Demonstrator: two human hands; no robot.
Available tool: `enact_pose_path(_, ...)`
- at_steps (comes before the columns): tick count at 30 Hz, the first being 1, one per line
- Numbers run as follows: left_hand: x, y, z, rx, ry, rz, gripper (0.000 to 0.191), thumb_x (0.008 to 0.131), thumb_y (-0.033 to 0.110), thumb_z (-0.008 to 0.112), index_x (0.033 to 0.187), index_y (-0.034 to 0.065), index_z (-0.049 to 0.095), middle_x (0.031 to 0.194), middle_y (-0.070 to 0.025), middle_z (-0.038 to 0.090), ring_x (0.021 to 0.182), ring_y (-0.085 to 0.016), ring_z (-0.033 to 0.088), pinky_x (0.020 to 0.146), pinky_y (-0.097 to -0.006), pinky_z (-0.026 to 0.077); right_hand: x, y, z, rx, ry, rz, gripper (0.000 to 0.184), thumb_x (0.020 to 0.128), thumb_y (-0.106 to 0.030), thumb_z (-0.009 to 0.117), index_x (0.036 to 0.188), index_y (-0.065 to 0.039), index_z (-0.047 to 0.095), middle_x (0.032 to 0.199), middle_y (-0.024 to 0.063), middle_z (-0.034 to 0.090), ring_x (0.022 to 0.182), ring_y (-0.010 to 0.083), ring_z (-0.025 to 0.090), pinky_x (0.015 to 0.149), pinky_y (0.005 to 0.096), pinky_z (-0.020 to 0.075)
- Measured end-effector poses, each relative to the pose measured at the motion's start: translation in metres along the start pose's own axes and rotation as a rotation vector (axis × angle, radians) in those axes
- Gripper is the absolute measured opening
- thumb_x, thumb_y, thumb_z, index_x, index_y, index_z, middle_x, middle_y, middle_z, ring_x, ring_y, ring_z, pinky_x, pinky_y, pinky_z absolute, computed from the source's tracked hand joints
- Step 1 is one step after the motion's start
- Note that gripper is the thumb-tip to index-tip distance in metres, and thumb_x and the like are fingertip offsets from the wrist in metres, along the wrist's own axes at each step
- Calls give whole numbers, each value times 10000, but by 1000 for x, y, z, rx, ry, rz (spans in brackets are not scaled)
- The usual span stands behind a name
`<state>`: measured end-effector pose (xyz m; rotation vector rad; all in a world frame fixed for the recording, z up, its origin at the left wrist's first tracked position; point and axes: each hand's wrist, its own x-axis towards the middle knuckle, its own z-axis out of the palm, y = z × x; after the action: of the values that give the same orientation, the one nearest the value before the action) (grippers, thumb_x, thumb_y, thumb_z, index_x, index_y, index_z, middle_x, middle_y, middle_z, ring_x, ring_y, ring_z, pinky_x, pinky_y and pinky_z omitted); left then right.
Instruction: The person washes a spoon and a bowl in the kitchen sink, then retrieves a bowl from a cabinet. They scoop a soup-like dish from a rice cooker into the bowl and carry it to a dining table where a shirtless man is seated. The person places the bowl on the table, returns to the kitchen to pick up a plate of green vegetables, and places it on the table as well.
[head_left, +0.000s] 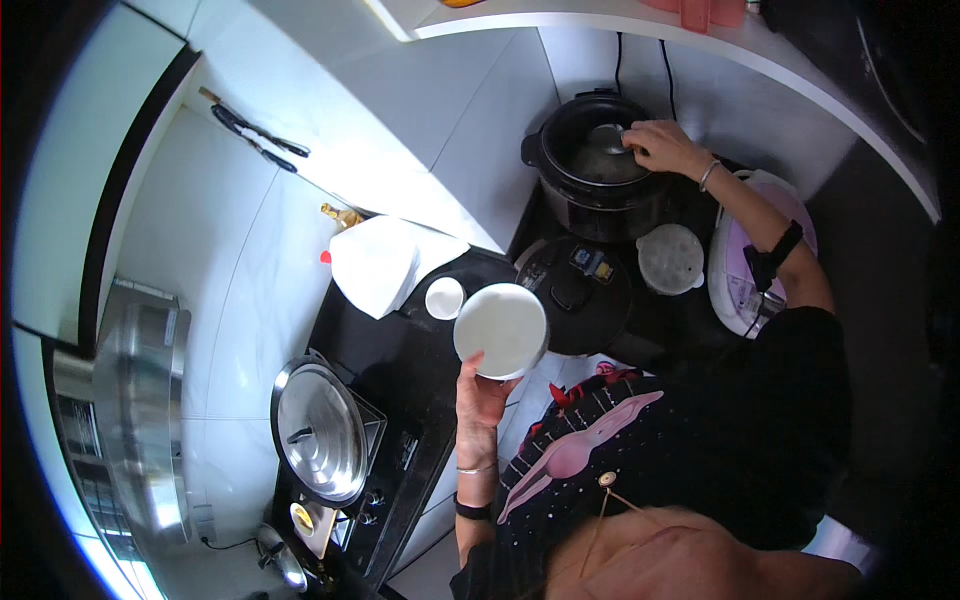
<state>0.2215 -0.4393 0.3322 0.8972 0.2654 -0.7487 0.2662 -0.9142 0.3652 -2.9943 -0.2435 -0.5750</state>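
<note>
My left hand grips a white bowl by its near rim, thumb on the inside. The bowl looks empty and is tilted a little. Over an electric pressure cooker pot in the corner, my right hand is closed on a metal spoon or ladle. Its bowl is inside the pot, above pale contents that are hard to make out. The pot's round black lid lies on the counter between the pot and me.
Beside the pot are a lidded translucent container and a pink-and-white rice cooker. A small white cup stands near a white plastic bag. To the left, a large lidded steel pan sits on the gas stove. A white shelf curves overhead.
</note>
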Motion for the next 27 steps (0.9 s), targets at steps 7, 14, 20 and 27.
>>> enact_pose_path(7, 31, -3, 42, 229, -53, 9, 558, 777, 310, 574, 1254, 71, 413, 1182, -106, 513, 1076, -278, 517, 887, -476, 425, -17, 25, 26, 230, 104, 138, 89, 740, -136, 596, 734, -47, 596, 687, 92, 603, 639, 245, 589, 595, 350, 467)
enact_pose_path(14, 69, -4, 72, 321, -100, -52, 595, 764, 327, 591, 1262, 78, 382, 1143, -107, 495, 1042, -256, 515, 828, -462, 456, -17, 33, 40, 469, 97, 232, 124, 763, -154, 609, 744, -34, 633, 662, 95, 631, 550, 194, 582, 554, 304, 453)
enact_pose_path(20, 88, -7, 99, 364, -161, -77, 566, 786, 337, 569, 1254, 69, 400, 1158, -114, 490, 1058, -259, 505, 853, -456, 444, -12, 42, 58, 713, 83, 481, 175, 781, -178, 602, 765, -8, 642, 638, 71, 631, 497, 107, 531, 482, 245, 403)
enact_pose_path(27, 110, -14, 110, 400, -182, -80, 550, 802, 344, 549, 1254, 69, 401, 1164, -110, 495, 1043, -243, 522, 829, -424, 463, -6, 43, 57, 1183, 28, 849, 161, 785, -154, 581, 745, 0, 607, 608, 75, 582, 420, 71, 461, 328, 201, 282)
